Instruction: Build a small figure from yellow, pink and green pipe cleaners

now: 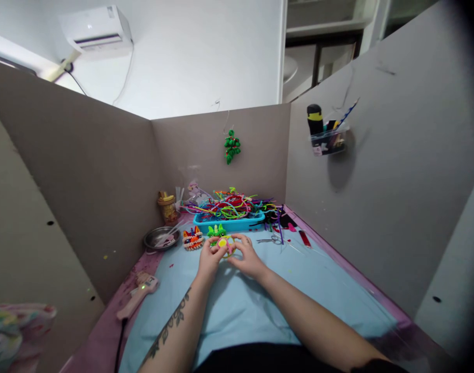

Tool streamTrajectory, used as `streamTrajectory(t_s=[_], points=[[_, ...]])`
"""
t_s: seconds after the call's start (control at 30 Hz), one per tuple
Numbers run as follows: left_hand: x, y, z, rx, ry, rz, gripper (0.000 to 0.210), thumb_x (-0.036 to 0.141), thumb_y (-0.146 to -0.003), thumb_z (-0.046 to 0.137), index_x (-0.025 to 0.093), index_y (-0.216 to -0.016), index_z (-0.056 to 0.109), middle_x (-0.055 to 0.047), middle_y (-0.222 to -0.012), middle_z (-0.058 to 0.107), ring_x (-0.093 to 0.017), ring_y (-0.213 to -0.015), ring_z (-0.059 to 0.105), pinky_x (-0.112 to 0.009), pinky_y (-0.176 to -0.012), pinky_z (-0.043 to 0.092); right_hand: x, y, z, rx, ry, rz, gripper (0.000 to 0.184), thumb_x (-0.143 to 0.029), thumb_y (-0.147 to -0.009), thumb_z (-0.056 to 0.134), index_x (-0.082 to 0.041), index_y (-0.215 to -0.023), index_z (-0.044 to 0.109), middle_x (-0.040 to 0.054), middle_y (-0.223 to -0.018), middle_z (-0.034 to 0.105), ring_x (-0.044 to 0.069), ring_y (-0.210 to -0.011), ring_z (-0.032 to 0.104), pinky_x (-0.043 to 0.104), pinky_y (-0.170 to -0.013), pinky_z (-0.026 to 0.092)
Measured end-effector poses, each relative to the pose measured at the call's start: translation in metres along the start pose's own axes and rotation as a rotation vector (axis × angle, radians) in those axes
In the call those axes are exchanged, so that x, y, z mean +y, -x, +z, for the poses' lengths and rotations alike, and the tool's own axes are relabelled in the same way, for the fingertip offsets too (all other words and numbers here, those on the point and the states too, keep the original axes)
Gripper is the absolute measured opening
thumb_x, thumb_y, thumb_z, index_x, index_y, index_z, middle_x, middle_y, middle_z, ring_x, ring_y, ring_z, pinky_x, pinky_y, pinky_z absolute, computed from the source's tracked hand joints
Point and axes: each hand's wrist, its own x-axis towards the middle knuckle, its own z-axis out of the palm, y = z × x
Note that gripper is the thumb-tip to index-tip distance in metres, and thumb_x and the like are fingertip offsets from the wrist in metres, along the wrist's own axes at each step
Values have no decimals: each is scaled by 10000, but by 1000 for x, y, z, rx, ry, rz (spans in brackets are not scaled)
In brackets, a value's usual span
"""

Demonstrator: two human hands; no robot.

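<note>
A small yellow and pink piece (pixel 223 242), with a yellow ring or loop around part of it, is held up between my two hands; it looks like pipe-cleaner craft work. My left hand (pixel 210 256) pinches its left side with thumb and fingers. On the other side, the fingertips of my right hand (pixel 249 259) close on the yellow loop. Just behind my hands stands a bright green fuzzy figure (pixel 216 231), partly covered. To its left sits an orange, white and purple fuzzy figure (pixel 193 239). The piece's finer details are too small to tell.
A blue tray (pixel 229 225) heaped with colourful pipe cleaners stands behind. Scissors (pixel 274 239) lie to the right. At left are a metal bowl (pixel 162 238), a lidded jar (pixel 167 208) and a corded pink glue gun (pixel 138 296). Grey partitions (pixel 221 116) enclose the table.
</note>
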Motion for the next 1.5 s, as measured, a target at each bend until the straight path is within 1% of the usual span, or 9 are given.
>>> streamTrajectory(t_s=[0.07,0.27,0.37,0.43,0.5,0.63,0.9,1.27,1.5], points=[[2,1,1,-13,-6,-33,523,327,-551,763,161,-955,476,-21,-663,660,-151,-603,625,-242,-600,439,-1,0,-1,32,18,-43,41,-176,-705,609,-216,-709,602,59,-1071,505,224,-1080,436,400,-924,351],[1,2,2,-30,-29,-89,544,347,-548,766,160,-973,483,-23,-639,656,-134,-545,593,-223,-544,412,-2,-1,-3,124,62,-112,110,-155,-740,557,-217,-817,605,53,-899,536,211,-915,474,367,-821,400],[-3,2,1,-70,-8,-92,562,362,-529,776,170,-961,472,-14,-644,657,-147,-579,607,-228,-568,418,1,-2,-5,157,60,-133,121,-159,-747,558,-234,-783,645,49,-892,538,209,-906,475,373,-829,394],[-6,2,1,-126,-19,-71,561,354,-533,775,174,-963,463,-1,-631,646,-147,-576,606,-230,-572,418,6,-3,-5,201,1,-68,80,-188,-729,593,-230,-706,657,47,-899,532,208,-914,485,381,-849,390],[-8,2,0,-177,-54,-38,541,345,-560,760,175,-974,457,13,-616,630,-135,-551,593,-220,-553,405,13,-6,-3,223,-114,82,68,-247,-694,640,-207,-640,648,49,-894,528,207,-898,512,386,-846,403],[-9,2,0,-201,-100,9,502,336,-607,730,174,-992,450,16,-627,622,-113,-533,570,-200,-528,380,27,-10,1,160,-309,301,190,-364,-645,688,-180,-615,652,64,-878,555,221,-885,560,424,-864,405],[-4,3,0,-207,-90,26,494,348,-633,712,180,-1003,430,8,-651,628,-121,-562,578,-214,-560,394,29,-11,2,79,-418,322,276,-439,-604,709,-167,-634,681,101,-993,557,241,-947,570,415,-870,420],[-2,7,1,-334,-126,53,451,330,-688,671,191,-1015,394,19,-693,619,-117,-612,579,-208,-572,380,27,-10,-7,-52,-606,425,272,-397,-519,774,-156,-576,662,93,-1131,505,266,-1045,514,412,-928,359],[-5,2,-1,-284,-114,49,441,325,-689,674,191,-992,384,26,-675,611,-109,-599,573,-212,-580,383,26,-14,-13,91,-423,347,219,-411,-641,681,-197,-687,676,61,-982,556,239,-1038,493,371,-937,329]])
